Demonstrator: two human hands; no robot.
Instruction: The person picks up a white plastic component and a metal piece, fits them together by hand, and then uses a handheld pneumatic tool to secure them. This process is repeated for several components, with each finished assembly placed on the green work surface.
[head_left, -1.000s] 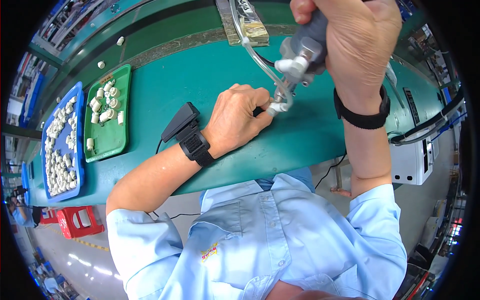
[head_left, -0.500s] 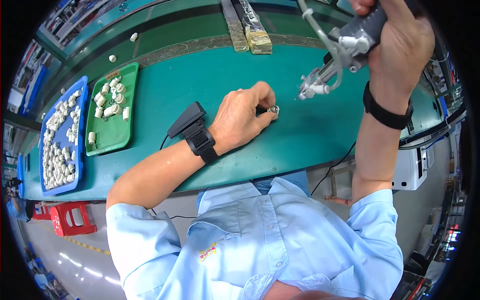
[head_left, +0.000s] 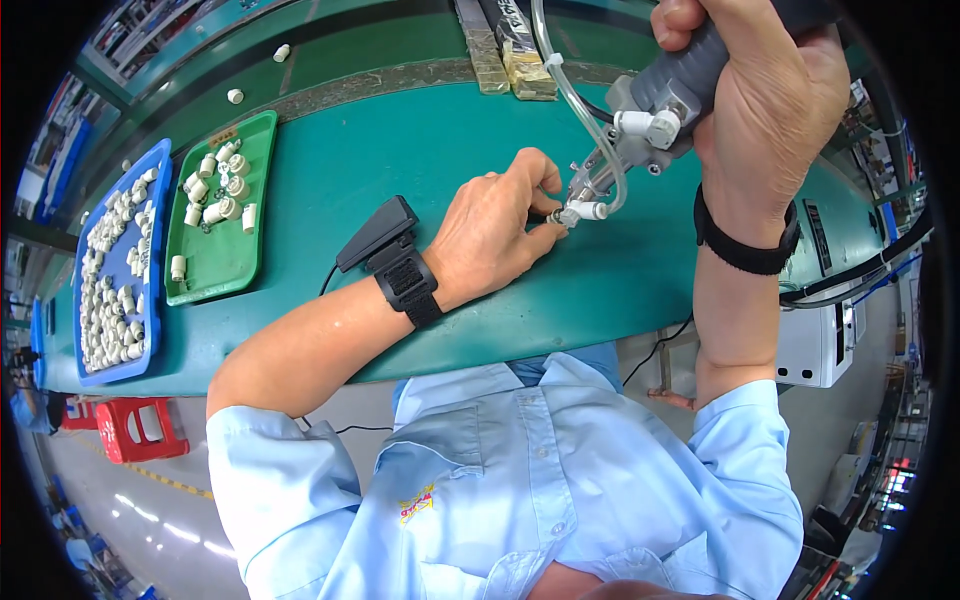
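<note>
My left hand point(head_left: 492, 225) is closed in a pinch on a small round part point(head_left: 553, 216), mostly covered by the fingertips; it looked metallic with a pale rim a moment ago. From the right, my right hand point(head_left: 775, 115) grips a grey powered screwdriver point(head_left: 685, 75), its fingers wrapped round the body. The tool slants down to the left, and its metal nose point(head_left: 578, 200) meets the small part at my left fingertips. A clear tube point(head_left: 562, 85) curves down to a white fitting point(head_left: 592, 211) near the nose.
At the left, a blue tray point(head_left: 160, 290) holds many white cylindrical pieces, and a green tray point(head_left: 220, 275) holds several more. A black wrist-strapped device point(head_left: 380, 232) sits on my left forearm. Two long wrapped bars point(head_left: 525, 75) lie at the back of the green table point(head_left: 400, 150).
My right hand has brought the screwdriver down and left, so its nose now reaches the part in my left fingers. My left hand stays in nearly the same place.
</note>
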